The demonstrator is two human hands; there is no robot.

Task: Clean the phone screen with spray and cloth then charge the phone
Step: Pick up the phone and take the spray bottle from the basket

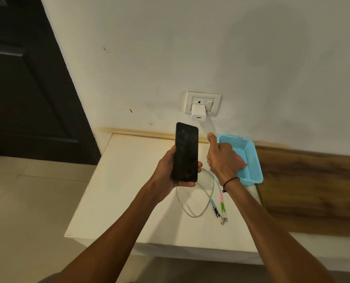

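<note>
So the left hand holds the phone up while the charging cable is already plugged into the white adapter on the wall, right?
Not quite. In the head view the cable lies loose on the table, plugged into nothing; the adapter's port is empty. The left hand does hold the phone up.

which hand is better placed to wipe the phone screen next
Probably the right hand: it is at the blue basket, apparently gripping a pink cloth, beside the phone. The left hand is occupied, holding the phone upright with its dark screen facing the camera.
</note>
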